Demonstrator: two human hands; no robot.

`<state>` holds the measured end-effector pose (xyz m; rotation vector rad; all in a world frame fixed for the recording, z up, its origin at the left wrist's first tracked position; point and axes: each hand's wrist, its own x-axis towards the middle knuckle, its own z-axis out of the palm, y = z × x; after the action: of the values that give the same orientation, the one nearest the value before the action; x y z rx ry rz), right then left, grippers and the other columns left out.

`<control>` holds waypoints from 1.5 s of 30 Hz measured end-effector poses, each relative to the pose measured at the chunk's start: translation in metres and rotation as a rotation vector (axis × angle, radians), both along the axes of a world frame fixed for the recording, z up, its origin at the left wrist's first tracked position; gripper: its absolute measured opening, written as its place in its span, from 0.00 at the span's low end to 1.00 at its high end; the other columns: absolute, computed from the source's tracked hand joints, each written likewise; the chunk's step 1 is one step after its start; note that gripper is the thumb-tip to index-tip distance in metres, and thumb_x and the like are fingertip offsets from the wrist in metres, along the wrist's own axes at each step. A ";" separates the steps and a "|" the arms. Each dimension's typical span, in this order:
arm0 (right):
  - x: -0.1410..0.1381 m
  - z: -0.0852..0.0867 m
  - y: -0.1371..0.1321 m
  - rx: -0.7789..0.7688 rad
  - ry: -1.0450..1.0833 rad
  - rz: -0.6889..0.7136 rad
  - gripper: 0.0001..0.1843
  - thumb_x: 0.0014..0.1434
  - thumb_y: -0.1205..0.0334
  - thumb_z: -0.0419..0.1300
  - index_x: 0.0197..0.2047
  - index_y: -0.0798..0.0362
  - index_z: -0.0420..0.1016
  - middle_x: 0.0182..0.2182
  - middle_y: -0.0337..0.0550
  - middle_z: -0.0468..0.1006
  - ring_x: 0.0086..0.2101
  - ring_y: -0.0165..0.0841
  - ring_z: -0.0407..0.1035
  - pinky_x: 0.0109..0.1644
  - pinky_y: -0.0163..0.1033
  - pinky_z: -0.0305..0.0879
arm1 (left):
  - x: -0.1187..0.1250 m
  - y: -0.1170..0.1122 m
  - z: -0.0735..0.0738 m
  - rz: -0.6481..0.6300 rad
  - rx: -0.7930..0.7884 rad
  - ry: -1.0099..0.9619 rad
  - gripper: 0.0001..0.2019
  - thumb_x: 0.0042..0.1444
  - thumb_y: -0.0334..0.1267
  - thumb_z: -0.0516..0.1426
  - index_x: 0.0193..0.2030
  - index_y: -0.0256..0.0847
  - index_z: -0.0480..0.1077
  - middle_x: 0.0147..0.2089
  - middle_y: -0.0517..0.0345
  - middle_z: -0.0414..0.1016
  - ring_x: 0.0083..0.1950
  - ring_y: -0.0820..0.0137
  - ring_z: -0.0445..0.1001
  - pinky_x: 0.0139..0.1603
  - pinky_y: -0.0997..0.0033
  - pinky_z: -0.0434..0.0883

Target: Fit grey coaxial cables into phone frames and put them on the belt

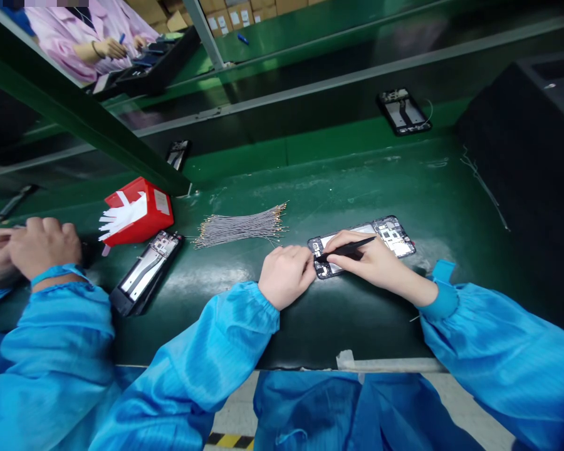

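Open phone (380,237) flat on the green worktop (357,181), a bit right of the middle and near the front edge. Long side running from the lower left up to the upper right. Left end right under both hands.

Left hand (286,274) curled, fingertips pressed on the phone's left end. Right hand (373,260) lying across the phone, fingers pinched shut on thin black tweezers (345,250). Tweezers tip pointing left, down at the parts beside the left fingertips. Right hand nearer the work spot.

Phone: hard, shiny, dark frame, with small metal bits and a pale plate inside. Worktop: smooth, a little glossy.

Further left, a bundle of thin grey wires (239,227) with gold ends. Then a red box (138,210) and another open phone (145,272). At the left edge, a co-worker's hands (28,247) in blue sleeves.
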<state>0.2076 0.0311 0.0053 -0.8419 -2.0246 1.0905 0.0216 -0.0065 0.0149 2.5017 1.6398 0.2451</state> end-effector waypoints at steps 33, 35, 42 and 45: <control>-0.002 0.005 0.000 -0.027 -0.016 -0.025 0.05 0.54 0.63 0.57 0.34 0.55 0.72 0.32 0.42 0.74 0.34 0.31 0.68 0.39 0.37 0.64 | 0.001 0.000 0.001 0.007 -0.035 -0.003 0.06 0.55 0.34 0.50 0.27 0.40 0.64 0.28 0.61 0.68 0.31 0.72 0.66 0.33 0.71 0.58; -0.003 0.005 -0.001 -0.022 -0.015 -0.021 0.04 0.54 0.63 0.58 0.34 0.55 0.72 0.32 0.42 0.74 0.34 0.31 0.68 0.39 0.36 0.64 | 0.002 0.000 0.001 0.005 -0.034 0.001 0.06 0.55 0.34 0.50 0.28 0.40 0.64 0.28 0.61 0.68 0.31 0.72 0.66 0.33 0.71 0.58; -0.001 0.002 -0.002 0.038 0.014 0.012 0.04 0.55 0.65 0.57 0.34 0.55 0.71 0.32 0.42 0.73 0.34 0.31 0.68 0.39 0.36 0.64 | 0.001 -0.001 0.001 0.002 -0.030 0.013 0.07 0.55 0.34 0.50 0.28 0.39 0.64 0.28 0.61 0.68 0.31 0.72 0.66 0.33 0.71 0.59; -0.001 0.002 -0.005 0.091 0.022 0.041 0.03 0.56 0.66 0.55 0.34 0.55 0.70 0.32 0.43 0.73 0.34 0.30 0.67 0.39 0.36 0.64 | 0.001 -0.001 0.001 -0.002 -0.027 0.019 0.06 0.55 0.35 0.50 0.28 0.39 0.64 0.28 0.61 0.68 0.31 0.72 0.66 0.34 0.71 0.59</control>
<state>0.2062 0.0263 0.0072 -0.7420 -2.0650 1.0174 0.0227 -0.0071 0.0158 2.4937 1.6359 0.1980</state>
